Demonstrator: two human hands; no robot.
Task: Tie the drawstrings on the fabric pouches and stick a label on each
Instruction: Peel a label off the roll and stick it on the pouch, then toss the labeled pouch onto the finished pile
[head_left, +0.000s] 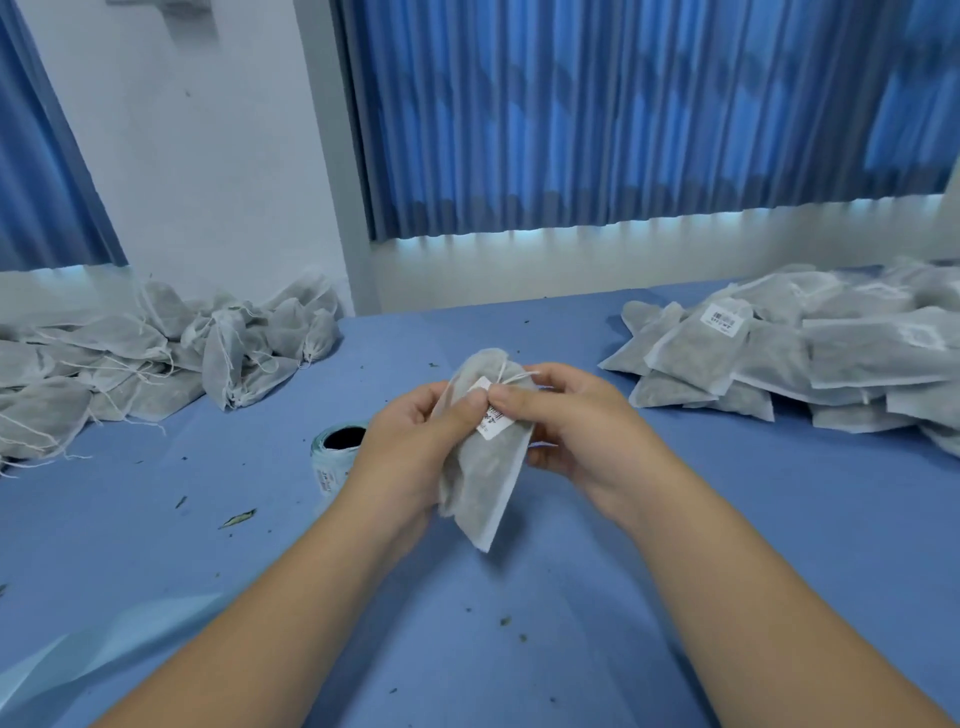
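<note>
One label roll lies behind left hand.

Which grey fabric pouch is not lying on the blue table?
The labelled grey fabric pouch gripped by the left hand and right hand; the others lie in a left pile and a right pile.

Packing workroom: heaped pouches, label roll

Bare bench runs down the middle, between a loose pouch pile far left and a flat pouch stack far right. A label roll stands just left of centre.
</note>
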